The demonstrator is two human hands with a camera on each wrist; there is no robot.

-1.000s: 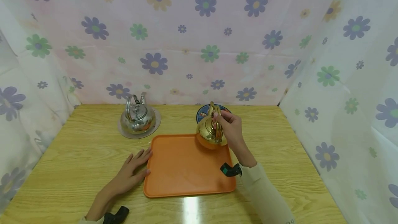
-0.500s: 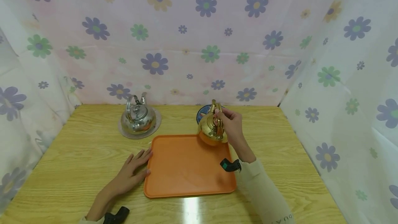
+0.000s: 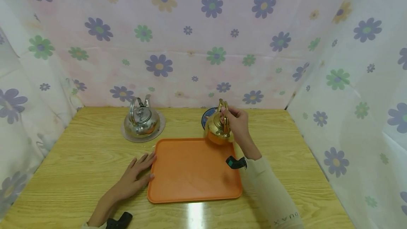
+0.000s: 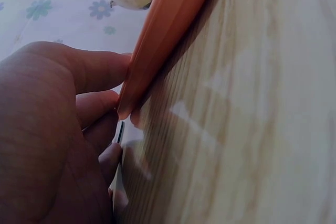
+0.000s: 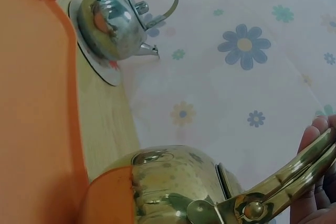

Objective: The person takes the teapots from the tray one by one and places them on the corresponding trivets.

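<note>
My right hand (image 3: 239, 123) grips the upright handle of a shiny gold teapot (image 3: 216, 131). In the head view the pot overlaps the far right corner of an orange tray (image 3: 190, 170) and part of a blue patterned round mat (image 3: 206, 116) behind it. The right wrist view shows the gold handle (image 5: 283, 182) with fingers curled behind it. My left hand (image 3: 131, 177) lies at the tray's left edge, fingers extended on the table and tips at the rim. From the left wrist, the fingertips (image 4: 123, 66) touch the tray's side wall (image 4: 157, 40).
A silver teapot (image 3: 141, 120) stands on a pale round mat (image 3: 160, 124) at the back left. The wooden table (image 3: 279, 158) ends at a flowered curtain (image 3: 187, 45) behind and at both sides. Black wrist cameras sit on both forearms.
My right hand has moved the gold teapot slightly away from me and to the right, from over the tray towards the blue mat. The left hand and tray stay in place.
</note>
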